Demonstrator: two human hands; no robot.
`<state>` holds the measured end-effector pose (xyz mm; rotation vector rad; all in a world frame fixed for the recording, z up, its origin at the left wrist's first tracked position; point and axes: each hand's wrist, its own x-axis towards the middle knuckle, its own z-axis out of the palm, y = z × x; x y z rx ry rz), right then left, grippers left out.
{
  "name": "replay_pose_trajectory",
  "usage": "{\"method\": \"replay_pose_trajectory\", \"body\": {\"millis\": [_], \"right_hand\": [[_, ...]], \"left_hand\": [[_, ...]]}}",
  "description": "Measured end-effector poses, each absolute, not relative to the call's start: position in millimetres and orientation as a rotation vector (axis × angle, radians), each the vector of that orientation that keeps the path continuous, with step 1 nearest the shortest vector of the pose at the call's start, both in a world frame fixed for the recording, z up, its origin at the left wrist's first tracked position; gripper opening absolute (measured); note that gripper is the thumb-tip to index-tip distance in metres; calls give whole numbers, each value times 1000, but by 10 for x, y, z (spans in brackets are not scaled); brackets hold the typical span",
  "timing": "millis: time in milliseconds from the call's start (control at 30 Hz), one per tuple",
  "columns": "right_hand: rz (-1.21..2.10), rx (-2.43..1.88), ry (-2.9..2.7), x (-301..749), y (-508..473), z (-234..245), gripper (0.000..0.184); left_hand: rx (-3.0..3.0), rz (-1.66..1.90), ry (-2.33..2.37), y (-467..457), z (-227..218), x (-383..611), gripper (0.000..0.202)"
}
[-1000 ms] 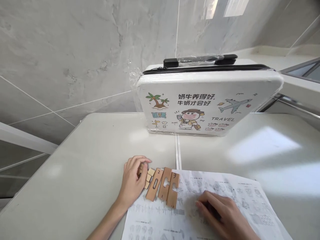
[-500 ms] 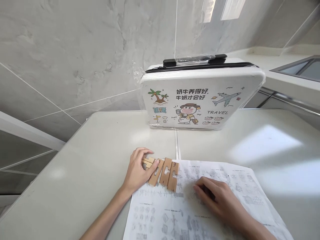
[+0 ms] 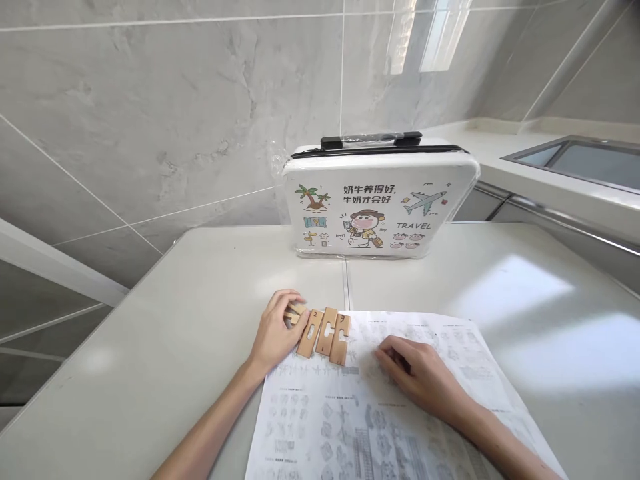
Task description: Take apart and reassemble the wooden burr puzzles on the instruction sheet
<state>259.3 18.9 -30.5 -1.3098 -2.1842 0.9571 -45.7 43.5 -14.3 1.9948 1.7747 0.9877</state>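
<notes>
On the left edge of a printed paper sheet (image 3: 400, 400), notched wooden puzzle pieces lie side by side. My left hand (image 3: 275, 330) curls around the leftmost wooden pieces (image 3: 299, 309), which its fingers partly hide. Its thumb lies along the left side of a slotted piece marked 2 (image 3: 309, 333). To the right of that come a notched piece (image 3: 327, 331) and a piece marked 3 (image 3: 341, 340), both free of my hands. My right hand (image 3: 417, 370) rests on the sheet, fingers curled in and closed, with nothing visible in it.
A white case (image 3: 380, 207) with cartoon prints, a black handle and clear plastic wrap stands at the back of the pale table (image 3: 210, 280). Behind it rises a grey tiled wall (image 3: 175, 100). A counter with a dark-framed recess (image 3: 575, 153) is at the far right.
The camera view has shifted slightly. My left thumb, which overlapped the piece marked 2, now shows at its left side. My right hand keeps its curled pose on the sheet.
</notes>
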Motion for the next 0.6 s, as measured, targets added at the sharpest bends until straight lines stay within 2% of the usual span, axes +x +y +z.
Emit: {"method": "replay_pose_trajectory", "body": {"millis": [100,300,600], "right_hand": [[960,-1308,-2171,2584,185,-293,33],[966,-1300,-2144,2578,176,-287,33],[981,-1291,-2125,2587,158,-289,33]], "left_hand": [[2025,946,1795,410,-149,-472,16],[2128,829,1820,332,-131,-506,33],[2150,862,1739,421,-143,-620,21]]}}
